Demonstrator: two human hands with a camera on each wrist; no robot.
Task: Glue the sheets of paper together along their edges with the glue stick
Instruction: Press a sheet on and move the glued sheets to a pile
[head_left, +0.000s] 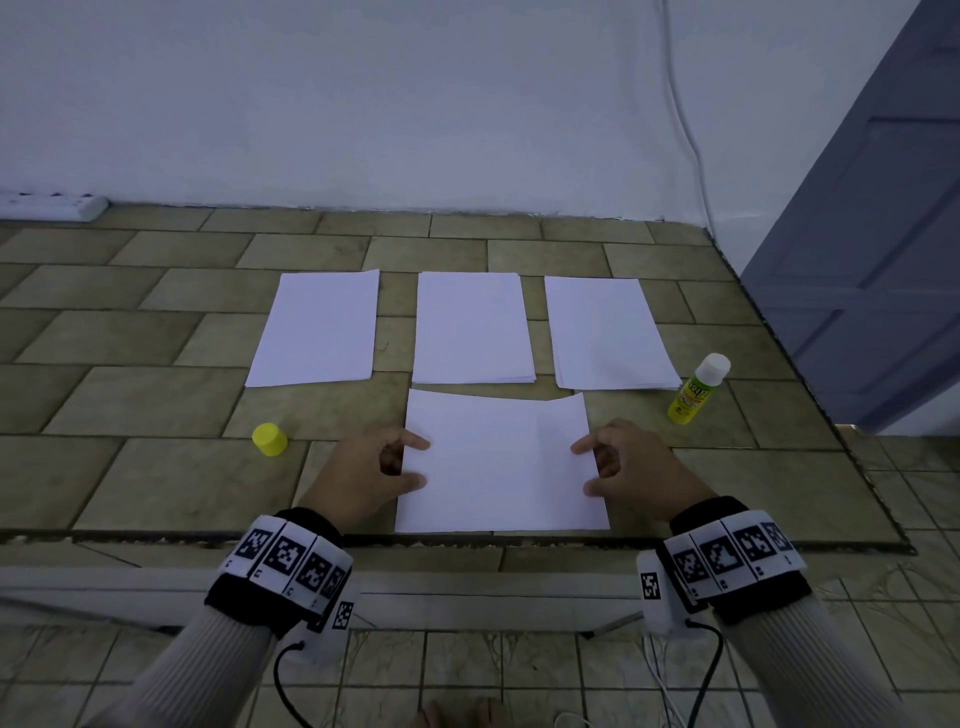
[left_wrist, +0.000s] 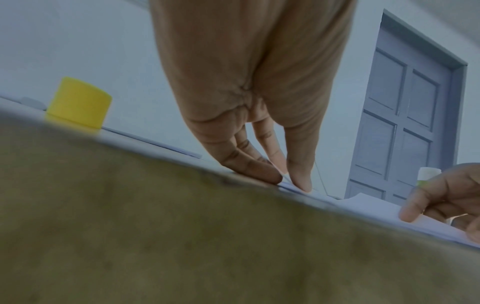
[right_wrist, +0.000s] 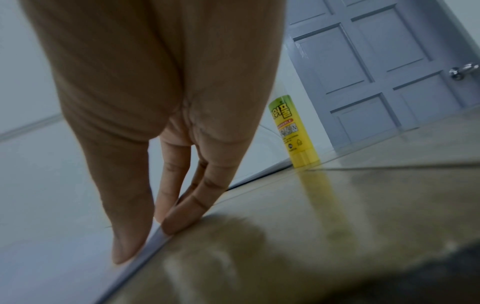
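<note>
My left hand (head_left: 370, 474) and right hand (head_left: 631, 470) pinch the side edges of the near sheets (head_left: 498, 462), which lie flat, long axis running away from me. The glue stick (head_left: 697, 388) stands uncapped to my right, nearer my right hand; its yellow cap (head_left: 269, 439) sits left, on tiled floor (head_left: 130, 400) by a wall.

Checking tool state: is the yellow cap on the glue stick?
No, the yellow cap stands apart, left of the left hand; the glue stick stands right.
</note>
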